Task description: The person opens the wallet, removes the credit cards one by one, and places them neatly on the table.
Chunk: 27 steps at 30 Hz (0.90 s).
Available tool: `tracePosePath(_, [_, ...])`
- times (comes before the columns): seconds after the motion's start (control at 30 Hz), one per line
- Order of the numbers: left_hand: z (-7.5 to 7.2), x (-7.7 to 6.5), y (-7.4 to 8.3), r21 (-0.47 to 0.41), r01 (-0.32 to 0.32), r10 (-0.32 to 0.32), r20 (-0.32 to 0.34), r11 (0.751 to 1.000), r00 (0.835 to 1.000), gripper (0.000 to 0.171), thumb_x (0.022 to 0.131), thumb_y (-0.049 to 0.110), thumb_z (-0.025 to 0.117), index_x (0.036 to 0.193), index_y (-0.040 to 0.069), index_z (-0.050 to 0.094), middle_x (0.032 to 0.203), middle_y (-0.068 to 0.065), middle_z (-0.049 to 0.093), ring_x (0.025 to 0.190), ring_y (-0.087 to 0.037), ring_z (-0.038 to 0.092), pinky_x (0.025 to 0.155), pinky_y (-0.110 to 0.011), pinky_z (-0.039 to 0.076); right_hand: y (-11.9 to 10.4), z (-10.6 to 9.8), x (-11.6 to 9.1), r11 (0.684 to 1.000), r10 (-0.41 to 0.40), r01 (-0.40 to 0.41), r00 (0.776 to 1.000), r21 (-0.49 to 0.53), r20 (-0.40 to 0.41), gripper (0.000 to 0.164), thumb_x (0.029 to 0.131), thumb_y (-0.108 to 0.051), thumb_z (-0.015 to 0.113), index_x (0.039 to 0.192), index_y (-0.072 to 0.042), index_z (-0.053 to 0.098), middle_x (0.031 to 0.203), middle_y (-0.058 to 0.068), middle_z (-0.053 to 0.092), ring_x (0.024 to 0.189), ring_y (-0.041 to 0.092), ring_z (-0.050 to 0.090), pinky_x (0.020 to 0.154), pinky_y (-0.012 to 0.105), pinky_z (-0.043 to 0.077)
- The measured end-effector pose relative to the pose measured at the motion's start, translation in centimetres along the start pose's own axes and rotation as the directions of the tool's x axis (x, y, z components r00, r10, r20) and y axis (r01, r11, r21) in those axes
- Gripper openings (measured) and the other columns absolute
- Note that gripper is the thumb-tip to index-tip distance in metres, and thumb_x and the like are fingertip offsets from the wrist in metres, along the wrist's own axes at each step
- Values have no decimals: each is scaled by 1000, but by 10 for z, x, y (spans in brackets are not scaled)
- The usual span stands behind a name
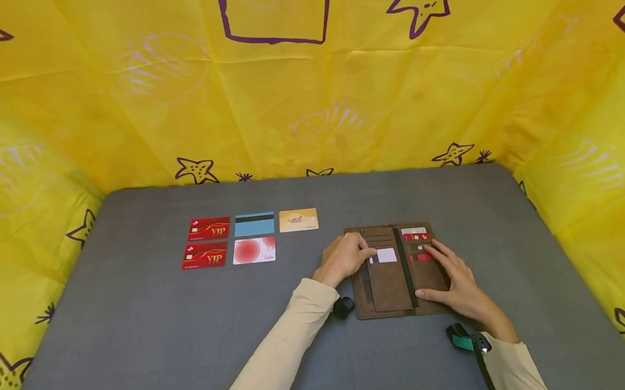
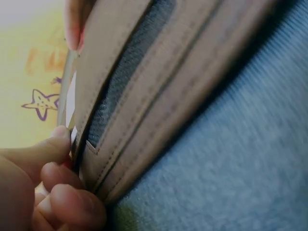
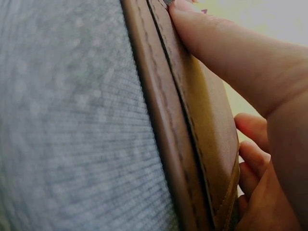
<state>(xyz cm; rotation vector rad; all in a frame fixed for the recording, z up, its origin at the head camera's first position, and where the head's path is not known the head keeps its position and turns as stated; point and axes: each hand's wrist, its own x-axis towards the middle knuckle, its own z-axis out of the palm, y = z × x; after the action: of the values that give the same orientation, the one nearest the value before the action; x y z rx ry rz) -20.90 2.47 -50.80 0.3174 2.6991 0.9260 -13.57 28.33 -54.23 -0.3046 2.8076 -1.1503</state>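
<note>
Two red VIP cards [image 1: 205, 256], one blue card [image 1: 255, 227], one gold card [image 1: 298, 220] and one pink-and-white card [image 1: 254, 251] are lying at ten o'clock from one wallet [image 1: 392, 288]. One white card [image 1: 387, 255] is showing at its eleven; slotted cards [image 1: 420, 257] at its one are looking too small to count. One left hand [image 1: 343, 256] is touching it at ten, one right hand [image 1: 459, 281] at four.

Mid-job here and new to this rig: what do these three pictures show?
No machine here: a person works bare-handed. The wide picture comes from a head camera; the two close-ups come from cameras worn on each wrist. On the grey table lie two red VIP cards, a blue card, a gold card, a white-and-pink card and an open brown wallet. The left hand appears to pinch the white card in it; the right hand rests on the wallet.
</note>
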Motion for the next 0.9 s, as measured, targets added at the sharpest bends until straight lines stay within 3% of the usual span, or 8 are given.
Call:
tracePosePath(0.37, [1, 0, -1, 25, -55, 55, 1, 998, 998, 23, 85, 42, 77, 96, 23, 70, 84, 7, 68, 70, -8, 55, 57, -27, 40, -2, -2, 0, 1000, -3, 3, 1000, 2, 0, 92, 77, -30, 84, 152, -10, 36, 163, 19, 19, 141, 53, 17, 103, 74, 11])
tracePosePath(0.9, [0, 4, 5, 22, -19, 19, -17, 1000, 1000, 13, 93, 32, 69, 92, 21, 74, 92, 5, 72, 77, -11, 61, 64, -32, 46, -2, -2, -1, 1000, -6, 6, 1000, 8, -6, 92, 76, -29, 85, 152, -11, 36, 163, 18, 19, 141, 52, 18, 103, 73, 12])
